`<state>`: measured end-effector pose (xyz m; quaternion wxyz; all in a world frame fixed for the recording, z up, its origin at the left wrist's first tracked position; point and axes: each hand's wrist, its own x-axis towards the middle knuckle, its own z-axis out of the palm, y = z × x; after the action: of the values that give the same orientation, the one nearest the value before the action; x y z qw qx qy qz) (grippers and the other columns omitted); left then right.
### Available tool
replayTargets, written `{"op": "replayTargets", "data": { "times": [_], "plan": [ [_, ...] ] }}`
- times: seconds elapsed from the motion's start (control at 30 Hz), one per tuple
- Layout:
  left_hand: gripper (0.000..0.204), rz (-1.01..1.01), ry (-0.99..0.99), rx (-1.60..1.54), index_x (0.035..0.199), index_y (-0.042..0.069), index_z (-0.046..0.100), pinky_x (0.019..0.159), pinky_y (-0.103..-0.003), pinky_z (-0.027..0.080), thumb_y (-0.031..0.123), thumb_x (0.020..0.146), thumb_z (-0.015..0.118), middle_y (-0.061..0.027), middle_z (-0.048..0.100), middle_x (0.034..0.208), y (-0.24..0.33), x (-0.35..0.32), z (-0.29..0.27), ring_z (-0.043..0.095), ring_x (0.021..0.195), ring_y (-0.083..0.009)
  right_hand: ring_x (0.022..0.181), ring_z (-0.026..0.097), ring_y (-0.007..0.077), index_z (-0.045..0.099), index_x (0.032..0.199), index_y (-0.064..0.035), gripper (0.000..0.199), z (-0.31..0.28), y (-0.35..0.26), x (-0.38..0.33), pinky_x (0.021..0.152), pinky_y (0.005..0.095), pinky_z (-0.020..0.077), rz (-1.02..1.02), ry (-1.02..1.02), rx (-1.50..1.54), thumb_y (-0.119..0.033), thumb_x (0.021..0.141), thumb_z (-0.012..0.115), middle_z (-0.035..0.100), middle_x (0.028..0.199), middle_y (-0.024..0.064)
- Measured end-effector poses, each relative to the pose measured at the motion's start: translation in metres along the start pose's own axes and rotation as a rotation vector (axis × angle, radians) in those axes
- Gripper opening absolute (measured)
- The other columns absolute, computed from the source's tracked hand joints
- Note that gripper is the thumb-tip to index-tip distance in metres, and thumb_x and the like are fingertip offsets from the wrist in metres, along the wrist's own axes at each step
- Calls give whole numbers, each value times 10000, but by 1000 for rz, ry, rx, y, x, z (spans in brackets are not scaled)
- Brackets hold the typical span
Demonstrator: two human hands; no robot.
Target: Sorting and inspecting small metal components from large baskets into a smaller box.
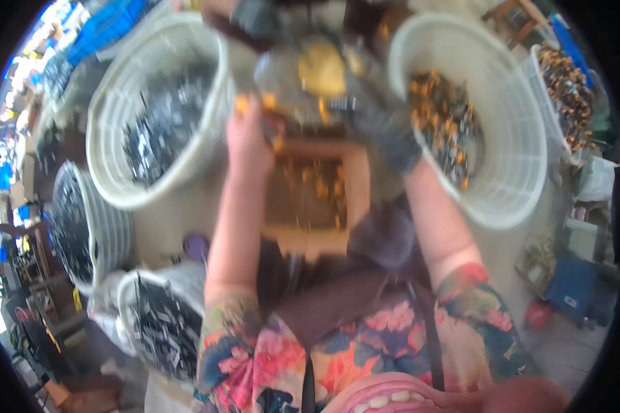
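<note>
Head view, blurred w/ motion. Left hand (249, 141) bare, reaching fwd over a shallow wooden box (317, 194) in front of the person; its grip is curled together on small orange pieces (263, 103) at the fingertips, exact hold too blurred to tell. Right hand (386, 134) wears a dark grey glove, just beside the box's right top corner; can't tell if its grip is apart or together. Box holds scattered orange bits on a brown bottom. Just beyond box: a blurred heap w/ a yellow lump (322, 69) and grey parts, kind unclear.

Containers: big white mesh basket, left (110, 172), filled w/ dark grey/black small parts. Big white mesh basket, right (517, 138), holds mixed orange and dark pieces, about half full. Far right, a smaller white crate (548, 103) w/ orange-brown pieces. Lower left, two more pale baskets (117, 237) and (127, 296), both w/ black parts. Blue crates (100, 27) top left, well apart. Floral sleeves and a dark apron at bottom edge.
</note>
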<state>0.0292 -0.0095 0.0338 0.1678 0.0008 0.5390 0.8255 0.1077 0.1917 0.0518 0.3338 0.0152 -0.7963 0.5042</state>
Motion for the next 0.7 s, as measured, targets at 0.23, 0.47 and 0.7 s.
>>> {"op": "replayTargets", "data": {
  "times": [0.23,0.47,0.7],
  "plan": [
    [157,117,134,-62,1035,55,497,518,-242,444,187,952,480,-63,603,892,-19,-31,3,535,651,-99,602,571,73,620,1086,-3,292,9,-25,-28,544,218,479,504,-132,391,-246,932,563,626,735,15],
    [155,72,182,-57,1062,91,460,504,-241,437,211,967,479,-76,647,935,-22,-31,-7,567,654,-106,599,552,51,645,1044,0,252,20,-26,-28,552,202,470,382,-72,359,-207,933,555,616,735,17],
    [184,-80,18,-62,1027,69,469,505,-243,447,242,963,471,-67,596,896,-2,-40,10,610,718,-175,557,557,73,606,1085,-15,311,-23,-38,-3,451,205,433,622,-172,465,-270,907,598,607,718,2]
  ]
}}
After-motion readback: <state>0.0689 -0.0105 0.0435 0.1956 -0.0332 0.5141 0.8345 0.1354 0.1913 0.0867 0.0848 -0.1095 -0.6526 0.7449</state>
